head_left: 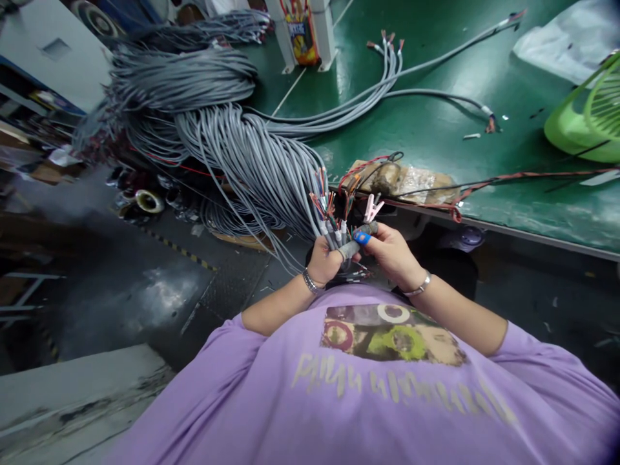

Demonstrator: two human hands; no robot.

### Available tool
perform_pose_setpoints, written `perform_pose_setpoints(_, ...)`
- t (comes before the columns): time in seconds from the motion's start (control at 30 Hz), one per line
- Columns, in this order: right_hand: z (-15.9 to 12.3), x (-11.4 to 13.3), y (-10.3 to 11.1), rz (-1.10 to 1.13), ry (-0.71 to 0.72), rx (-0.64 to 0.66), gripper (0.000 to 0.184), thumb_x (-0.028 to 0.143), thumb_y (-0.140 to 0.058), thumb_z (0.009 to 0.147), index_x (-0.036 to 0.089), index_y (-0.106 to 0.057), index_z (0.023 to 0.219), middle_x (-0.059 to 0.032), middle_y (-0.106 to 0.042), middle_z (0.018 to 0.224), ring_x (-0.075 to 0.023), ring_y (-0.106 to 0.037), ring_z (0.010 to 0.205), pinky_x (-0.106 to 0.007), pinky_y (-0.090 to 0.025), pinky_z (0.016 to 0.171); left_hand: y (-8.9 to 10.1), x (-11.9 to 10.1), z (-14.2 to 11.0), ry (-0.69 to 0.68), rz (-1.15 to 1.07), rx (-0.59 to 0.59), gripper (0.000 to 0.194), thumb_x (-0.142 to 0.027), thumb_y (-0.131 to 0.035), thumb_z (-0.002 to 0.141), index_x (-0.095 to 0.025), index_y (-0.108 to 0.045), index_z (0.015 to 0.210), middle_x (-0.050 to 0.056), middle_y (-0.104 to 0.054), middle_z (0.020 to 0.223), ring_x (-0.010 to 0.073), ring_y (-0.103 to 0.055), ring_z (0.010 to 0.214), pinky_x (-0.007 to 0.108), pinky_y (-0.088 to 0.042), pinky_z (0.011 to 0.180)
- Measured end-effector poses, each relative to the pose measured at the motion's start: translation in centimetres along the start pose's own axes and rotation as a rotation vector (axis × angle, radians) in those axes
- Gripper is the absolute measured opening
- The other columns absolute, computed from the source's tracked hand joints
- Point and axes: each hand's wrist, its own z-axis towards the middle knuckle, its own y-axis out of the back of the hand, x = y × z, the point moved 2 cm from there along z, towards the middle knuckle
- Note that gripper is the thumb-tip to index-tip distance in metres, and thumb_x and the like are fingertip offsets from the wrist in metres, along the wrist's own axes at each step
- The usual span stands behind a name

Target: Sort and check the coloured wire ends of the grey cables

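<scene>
In the head view, the left hand is closed around a cluster of grey multi-core cables near their stripped ends, just in front of the person's purple shirt; its thumb wears a grey wrapping and points toward the other hand. The right hand meets it there, thumb and index finger drawn close together beside the coloured wire cores; what they pinch, if anything, is too small to tell. The right thumb has a blue covering, the index finger a grey one. The gripped ends point up and away from the body, while the cables run back in a thick bundle to the left side of the green workbench. Just beyond the right hand is a pink clothespin, near a tape-wrapped block at the bench edge. Several more cables stretch across the bench, and a crumpled plastic bag lies at its far right
</scene>
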Motion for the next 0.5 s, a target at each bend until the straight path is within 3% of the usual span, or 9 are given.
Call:
perform_pose_setpoints(0.2, -0.11, -0.87, -0.39, 0.121, -0.006, -0.022, 0.039, 0.048, -0.086, 0.069, 0.019, -0.061, 0.078, 0.0048, -0.06, 0.053, -0.0097, -0.053, 0.048, -0.023, -0.036, 0.051, -0.25, -0.1, -0.01, 0.031, -0.045, -0.079, 0.032, -0.045, -0.081, 0.074, -0.016, -0.072, 0.063, 0.004, -0.071, 0.06, 0.0129, -0.063, 0.05, 0.025, -0.05, 0.051)
perform_pose_setpoints(0.5, 0.18, -0.62, -0.01, 0.091, -0.05, 0.013, 0.044, 0.047, -0.091, 0.061, 0.017, -0.064, 0.077, 0.0034, -0.063, 0.057, -0.0107, -0.059, 0.048, -0.023, -0.04, 0.05, -0.21, -0.53, -0.02, 0.058, 0.051, -0.029, 0.032, -0.045, -0.081, 0.072, -0.015, -0.072, 0.064, 0.004, -0.071, 0.06, 0.0142, -0.065, 0.053, 0.025, -0.053, 0.055)
